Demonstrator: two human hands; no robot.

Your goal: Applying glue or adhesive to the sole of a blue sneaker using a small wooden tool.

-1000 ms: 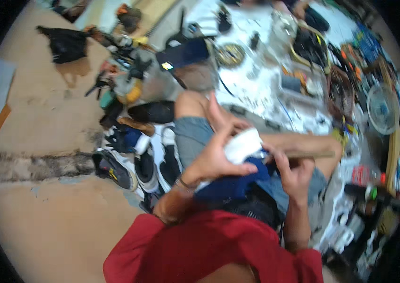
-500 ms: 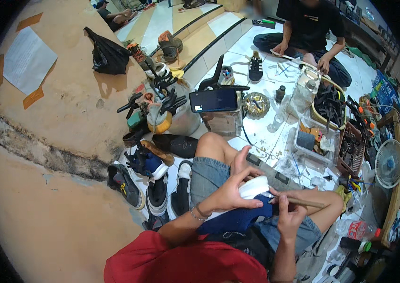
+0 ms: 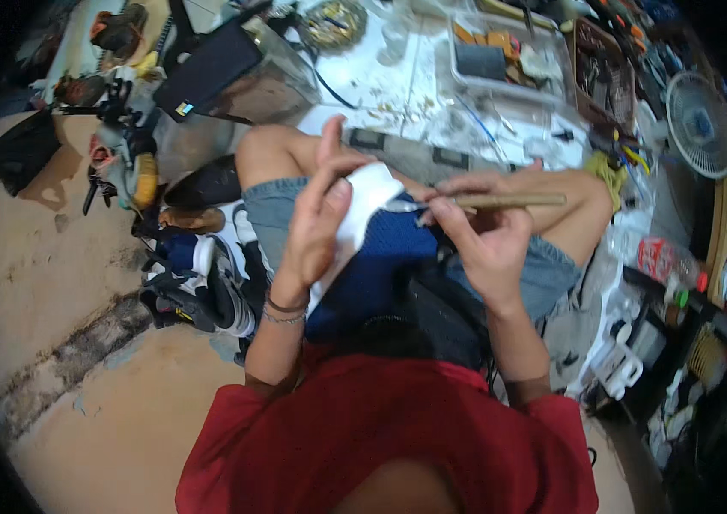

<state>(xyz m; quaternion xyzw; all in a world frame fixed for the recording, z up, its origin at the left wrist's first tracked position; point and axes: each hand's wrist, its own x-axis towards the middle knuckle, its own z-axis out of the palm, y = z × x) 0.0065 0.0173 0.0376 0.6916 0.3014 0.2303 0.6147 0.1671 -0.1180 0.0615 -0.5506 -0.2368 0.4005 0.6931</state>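
My left hand [image 3: 308, 227] is closed around the white sole [image 3: 367, 202] of a shoe, with the thumb pressed against it and one finger pointing up. The shoe's dark blue fabric upper [image 3: 399, 244] rests over my lap, partly in shadow. In my right hand [image 3: 496, 244], a wooden-handled tool [image 3: 522, 201] lies level between thumb and fingers. Its thin, pale end points left and meets or nearly meets the sole's edge; blur hides the exact contact and the kind of tip.
Shoes [image 3: 201, 291] crowd the floor on my left. Beyond my knees are a phone [image 3: 209, 81] on a box, a clear bin [image 3: 509, 77] and a brown basket [image 3: 601, 77]. At right stand a white fan [image 3: 702, 124] and a plastic bottle [image 3: 659, 261].
The view has tipped down and turned, so the other person has left it. The white sole now stands more upright in my left hand, and the tool is more level.
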